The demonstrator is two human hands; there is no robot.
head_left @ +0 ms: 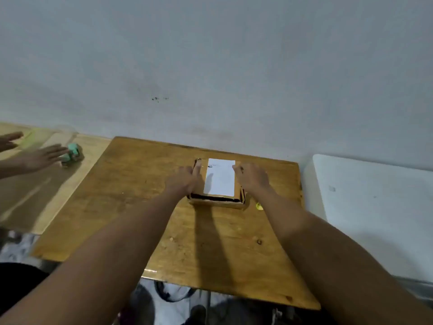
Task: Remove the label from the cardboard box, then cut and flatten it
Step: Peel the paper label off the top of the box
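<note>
Item: cardboard box (216, 200), low and flat, on a wooden table (131, 184), toward 12 o'clock of its top, near the wall. White label (220, 177) fully stuck to the lid. Left hand (185, 180): flat on the lid at 9 o'clock of the label, forefinger extended, holding nothing. Right hand (254, 178): fingertips at the label's 2 o'clock corner; pinch cannot be told. Step in hand: label removal, apparently just starting. Next: lift that corner and peel slowly while the left hand pins the box. Small yellow object (259, 206) at 4 o'clock.
</note>
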